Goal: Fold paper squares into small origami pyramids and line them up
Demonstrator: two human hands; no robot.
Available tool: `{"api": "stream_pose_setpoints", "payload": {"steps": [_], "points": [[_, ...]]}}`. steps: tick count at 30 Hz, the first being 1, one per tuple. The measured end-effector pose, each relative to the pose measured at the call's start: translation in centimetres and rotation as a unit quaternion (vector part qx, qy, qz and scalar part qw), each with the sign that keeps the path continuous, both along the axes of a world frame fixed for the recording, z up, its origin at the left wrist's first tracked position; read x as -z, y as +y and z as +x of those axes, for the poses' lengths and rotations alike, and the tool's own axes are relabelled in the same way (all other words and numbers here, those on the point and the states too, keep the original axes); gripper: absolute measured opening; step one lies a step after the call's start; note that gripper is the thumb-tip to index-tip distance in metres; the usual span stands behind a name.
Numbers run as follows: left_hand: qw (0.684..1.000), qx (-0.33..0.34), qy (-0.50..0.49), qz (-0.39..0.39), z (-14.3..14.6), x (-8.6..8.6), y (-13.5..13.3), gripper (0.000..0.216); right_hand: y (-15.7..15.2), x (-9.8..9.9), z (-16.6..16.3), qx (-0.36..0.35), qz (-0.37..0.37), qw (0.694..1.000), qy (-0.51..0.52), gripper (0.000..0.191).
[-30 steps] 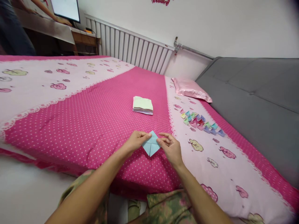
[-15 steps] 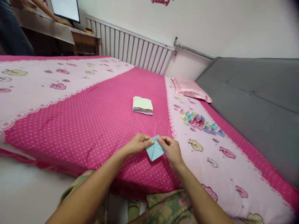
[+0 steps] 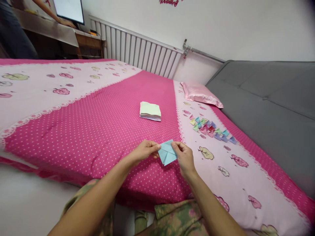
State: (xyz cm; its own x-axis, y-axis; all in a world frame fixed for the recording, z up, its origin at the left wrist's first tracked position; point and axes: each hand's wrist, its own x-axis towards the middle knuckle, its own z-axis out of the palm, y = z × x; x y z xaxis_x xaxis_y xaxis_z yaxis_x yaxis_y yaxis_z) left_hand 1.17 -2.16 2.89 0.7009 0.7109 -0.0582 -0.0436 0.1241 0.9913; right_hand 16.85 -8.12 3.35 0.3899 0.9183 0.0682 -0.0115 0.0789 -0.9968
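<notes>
A small light-blue folded paper [image 3: 167, 154], with crease lines meeting near its middle, is held above the bed's near edge. My left hand [image 3: 147, 150] pinches its left corner between thumb and fingers. On the opposite side, my right hand [image 3: 183, 156] grips the upper right edge, thumb on the front face. Beyond my hands, a stack of square paper sheets [image 3: 150, 111] with a pale green one on top lies on the pink dotted cover. To the right, several small folded paper pieces [image 3: 211, 129] in many colours lie close together.
The bed cover [image 3: 98, 118] has pink dotted and pale printed bands. A pink pillow [image 3: 201, 94] lies by the grey headboard [image 3: 270, 98]. A white radiator [image 3: 137, 47] stands along the far wall. At the upper left, a person's arm [image 3: 50, 13] reaches over a desk with a monitor [image 3: 69, 11].
The blue paper has moved slightly right and turned. My left thumb has slid from its face to the left corner, and my right hand has shifted a little right.
</notes>
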Motion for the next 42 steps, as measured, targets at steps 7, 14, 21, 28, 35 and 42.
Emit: {"api": "stream_pose_setpoints", "payload": {"steps": [7,14,21,28,35,42], "points": [[1.0,-0.007,-0.019,0.0,0.2,0.0,-0.1,0.037,0.1,0.1,0.1,0.002,-0.005,1.0,-0.002,0.025],[0.998,-0.04,-0.042,-0.007,0.7,0.3,-0.5,0.046,0.2,0.7,-0.2,-0.035,0.002,0.999,-0.033,0.027],[0.996,-0.086,-0.017,-0.001,0.6,0.3,-0.6,0.033,0.2,1.1,-0.4,-0.069,0.004,0.997,-0.032,0.024],[0.986,-0.157,-0.055,-0.027,0.6,-0.3,-0.5,0.032,0.1,0.7,-0.4,-0.089,0.0,0.996,-0.015,0.024],[0.979,-0.184,-0.076,-0.043,0.3,-0.4,-0.4,0.028,0.0,0.3,-0.3,-0.041,-0.006,0.998,-0.057,0.026],[0.976,-0.194,-0.087,-0.055,0.3,-0.3,-0.4,0.03,-0.1,0.2,-0.3,-0.051,-0.006,0.998,-0.036,0.025]]}}
